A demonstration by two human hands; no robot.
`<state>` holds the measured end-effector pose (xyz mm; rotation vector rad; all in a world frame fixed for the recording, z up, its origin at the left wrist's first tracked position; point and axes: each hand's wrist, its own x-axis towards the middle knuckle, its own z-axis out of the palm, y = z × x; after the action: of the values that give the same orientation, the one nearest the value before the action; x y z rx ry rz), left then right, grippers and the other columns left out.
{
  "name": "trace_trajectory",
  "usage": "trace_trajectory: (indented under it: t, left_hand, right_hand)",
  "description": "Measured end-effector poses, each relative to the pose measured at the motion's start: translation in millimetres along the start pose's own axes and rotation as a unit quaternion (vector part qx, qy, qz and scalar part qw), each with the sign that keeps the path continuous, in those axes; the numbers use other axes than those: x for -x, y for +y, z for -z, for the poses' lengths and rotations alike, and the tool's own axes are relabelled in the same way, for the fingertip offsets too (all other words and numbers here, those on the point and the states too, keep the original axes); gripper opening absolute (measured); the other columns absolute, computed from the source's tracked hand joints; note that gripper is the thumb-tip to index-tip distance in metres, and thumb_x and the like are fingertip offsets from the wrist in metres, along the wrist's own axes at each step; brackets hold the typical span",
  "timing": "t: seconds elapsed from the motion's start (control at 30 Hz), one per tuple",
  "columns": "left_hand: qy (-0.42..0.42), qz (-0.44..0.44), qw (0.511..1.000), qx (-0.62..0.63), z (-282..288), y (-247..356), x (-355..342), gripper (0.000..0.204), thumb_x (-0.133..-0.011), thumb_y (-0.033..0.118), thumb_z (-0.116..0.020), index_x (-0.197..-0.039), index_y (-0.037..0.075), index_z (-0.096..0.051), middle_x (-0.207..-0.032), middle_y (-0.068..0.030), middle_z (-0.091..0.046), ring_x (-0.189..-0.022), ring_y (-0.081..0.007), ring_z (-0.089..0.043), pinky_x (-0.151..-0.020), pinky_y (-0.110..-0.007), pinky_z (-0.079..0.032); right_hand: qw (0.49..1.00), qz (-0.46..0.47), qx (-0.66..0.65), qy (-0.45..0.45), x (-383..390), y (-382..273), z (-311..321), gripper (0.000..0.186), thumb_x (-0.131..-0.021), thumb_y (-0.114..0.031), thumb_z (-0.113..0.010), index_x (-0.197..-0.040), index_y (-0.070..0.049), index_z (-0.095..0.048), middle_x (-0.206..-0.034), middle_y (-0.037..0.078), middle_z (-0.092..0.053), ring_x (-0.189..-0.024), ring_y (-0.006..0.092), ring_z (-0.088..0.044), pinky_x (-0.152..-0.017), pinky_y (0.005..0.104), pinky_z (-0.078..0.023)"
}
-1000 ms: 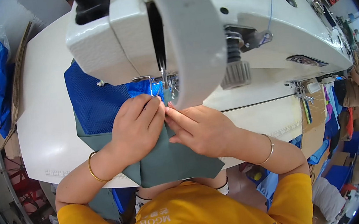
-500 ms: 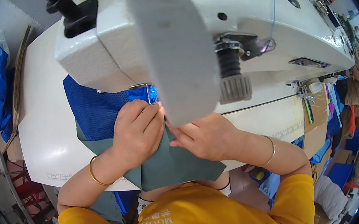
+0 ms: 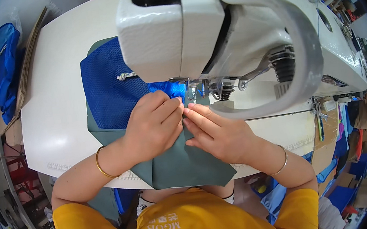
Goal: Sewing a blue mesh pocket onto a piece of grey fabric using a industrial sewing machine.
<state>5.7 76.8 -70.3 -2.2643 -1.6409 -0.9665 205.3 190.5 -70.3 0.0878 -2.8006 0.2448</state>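
Fig.: I'm holding green cloth [image 3: 192, 168] w/ blue mesh [image 3: 110, 89] at sewing m/c [image 3: 152, 41], part-way under it.
L fingers [image 3: 165, 110] are pinching cloth, R fingers [image 3: 207, 120] lying extended on it; stitching done/left: can't tell.

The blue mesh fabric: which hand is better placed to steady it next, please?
Probably the left hand, beside the blue mesh fabric; the right hand is farther off, over the green fabric.

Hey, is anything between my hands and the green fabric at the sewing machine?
Nothing visible: your left hand and right hand both touch the green fabric. The sewing machine stands just beyond them, not in between.
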Motion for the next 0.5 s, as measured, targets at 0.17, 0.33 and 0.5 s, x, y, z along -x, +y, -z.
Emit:
trace_trajectory:
  t: [0.17,0.33,0.5]
  left_hand:
    - [0.007,-0.009,1.0,-0.008,-4.3,-7.9,-1.5,0.028,-0.069,0.003,-0.074,-0.095,-0.006,-0.069,-0.097,-0.0118,-0.064,-0.084,-0.0281,-0.061,-0.073,-0.04,-0.053]
    - [-0.005,-0.004,1.0,-0.02,-5.3,-14.0,-4.8,0.029,-0.069,0.003,-0.074,-0.097,-0.002,-0.07,-0.099,-0.0103,-0.065,-0.089,-0.028,-0.064,-0.076,-0.041,-0.053]
    - [-0.019,0.033,0.999,-0.027,-11.5,-12.8,-2.8,0.031,-0.07,0.004,-0.075,-0.1,0.002,-0.071,-0.103,-0.0085,-0.066,-0.093,-0.0279,-0.065,-0.078,-0.041,-0.052]
  right_hand:
    - [1.0,-0.02,-0.022,0.001,-2.3,5.6,-1.0,0.047,-0.086,-0.027,-0.08,-0.119,0.005,-0.072,-0.133,0.014,-0.067,-0.122,0.0275,-0.067,-0.093,0.036,-0.059]
    - [0.999,-0.035,-0.004,0.011,-5.5,11.9,-2.7,0.045,-0.085,-0.026,-0.081,-0.119,0.002,-0.073,-0.13,0.012,-0.067,-0.117,0.0269,-0.068,-0.087,0.0377,-0.059]
    - [0.999,-0.028,0.023,0.012,-4.0,19.3,-5.7,0.042,-0.087,-0.026,-0.081,-0.119,0.0,-0.074,-0.131,0.01,-0.067,-0.113,0.0248,-0.069,-0.079,0.0362,-0.058]
